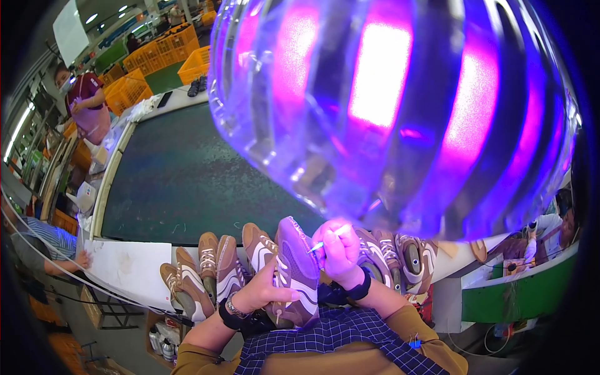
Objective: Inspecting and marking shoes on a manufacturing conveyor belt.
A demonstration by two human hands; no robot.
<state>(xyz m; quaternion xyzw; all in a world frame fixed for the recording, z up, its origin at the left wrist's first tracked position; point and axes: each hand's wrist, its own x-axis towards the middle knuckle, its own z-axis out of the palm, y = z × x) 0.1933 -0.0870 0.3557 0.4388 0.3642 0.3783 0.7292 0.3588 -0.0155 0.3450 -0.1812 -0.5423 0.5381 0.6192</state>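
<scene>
A brown sneaker [299, 257] with white stripes is held up in front of me, its toe pointing away and tinted purple by the light. My left hand [264, 291] is closed round its heel end, the thumb lying across the side. My right hand [339, 251] is closed in a pinch on a slim pen [317, 247], whose tip meets the edge of the shoe near the toe. Whether it is a marker or another pen-like tool is too small to tell. Similar brown sneakers stand on both sides, among them a pair [187, 281] at the left.
A large clear ribbed lamp cover [431, 94] glowing purple hangs over the right. Beyond the shoes lies a dark green belt [181, 169] with a pale rim. A white board [134, 265] lies left. One person [87, 103] stands far left, another's arm [65, 265] nearer; yellow crates [128, 94] stand behind.
</scene>
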